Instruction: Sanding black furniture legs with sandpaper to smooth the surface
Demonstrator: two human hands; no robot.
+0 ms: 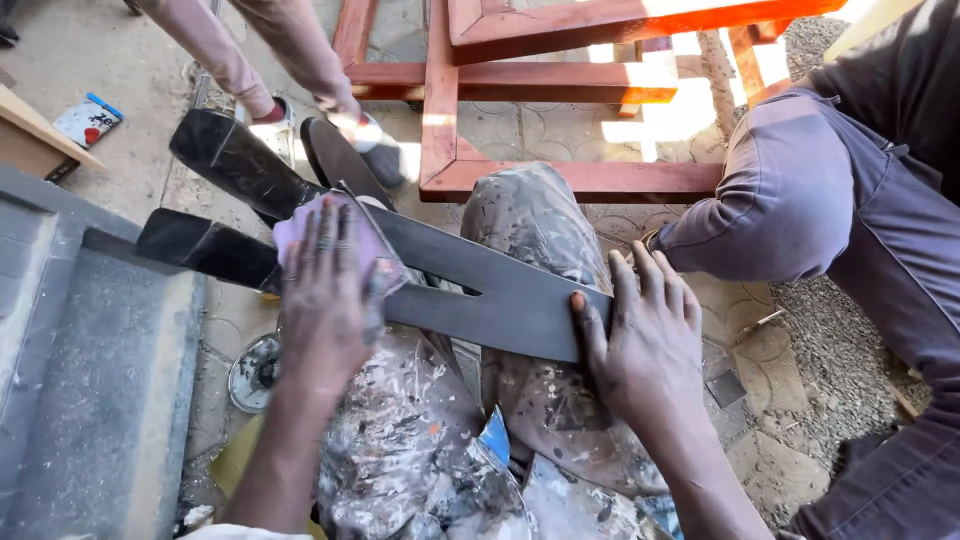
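Note:
A dark, black-painted wooden piece [480, 285] with a forked end lies across my paint-spattered knees [530, 220]. My left hand [322, 290] presses flat on a pale purple pad or sheet [372, 250] that rests on the piece near its fork. My right hand [645, 335] grips the near right end of the piece, thumb on top. Two dark prongs [235, 160] stick out to the left over the ground.
A red-brown wooden frame [560, 80] lies on the paved ground ahead. Another person's legs and shoes [290, 60] stand at the top left. A person in purple-grey trousers [800, 190] crouches at the right. A grey concrete step [90, 370] is at the left, a round tin [255, 372] beside it.

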